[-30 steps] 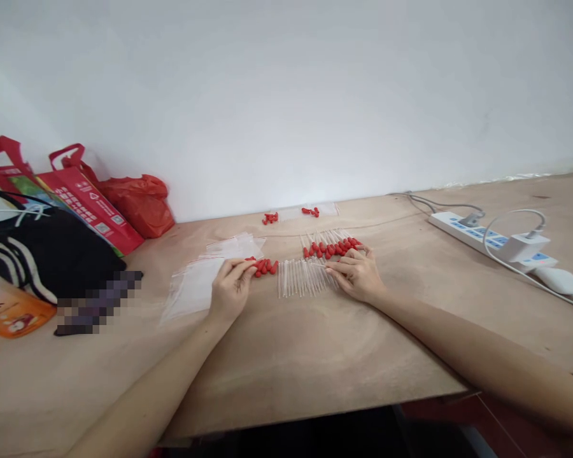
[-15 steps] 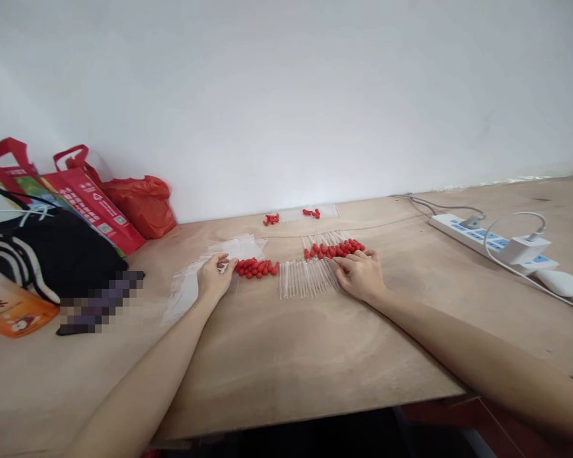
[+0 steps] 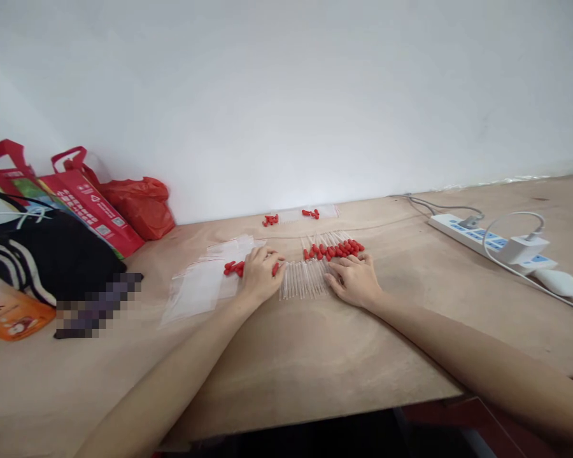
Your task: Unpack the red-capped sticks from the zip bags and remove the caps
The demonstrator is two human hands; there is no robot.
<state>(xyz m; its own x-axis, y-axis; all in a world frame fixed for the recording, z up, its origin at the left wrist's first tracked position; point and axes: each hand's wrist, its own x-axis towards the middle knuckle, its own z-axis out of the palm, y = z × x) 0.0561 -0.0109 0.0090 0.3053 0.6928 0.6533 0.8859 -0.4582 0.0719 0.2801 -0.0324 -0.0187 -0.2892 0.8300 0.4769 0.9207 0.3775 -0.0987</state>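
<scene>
My left hand [image 3: 261,275] is curled over the loose red rubber bulbs [image 3: 233,268], with one red bulb [image 3: 275,269] pinched between thumb and fingers. Just right of it lies a row of thin clear tubes [image 3: 300,280] side by side. At the right end of this row, my right hand [image 3: 356,280] rests with bent fingers against the tubes; its fingertips are partly hidden, so what they hold does not show clearly. Behind the row lie more tubes fitted with red bulbs [image 3: 334,249], their clear ends pointing to the wall.
Clear zip bags [image 3: 195,289] lie spread at the left. More red bulbs [image 3: 270,220] and a clear bag [image 3: 293,215] are near the wall. A white power strip [image 3: 463,232] with cables stands at right. Shopping bags [image 3: 90,203] and a black bag [image 3: 52,254] crowd the left.
My left hand has moved right, from the left edge of the loose red bulbs to over them, beside the tubes. My right hand has shifted slightly left and stays by the tubes.
</scene>
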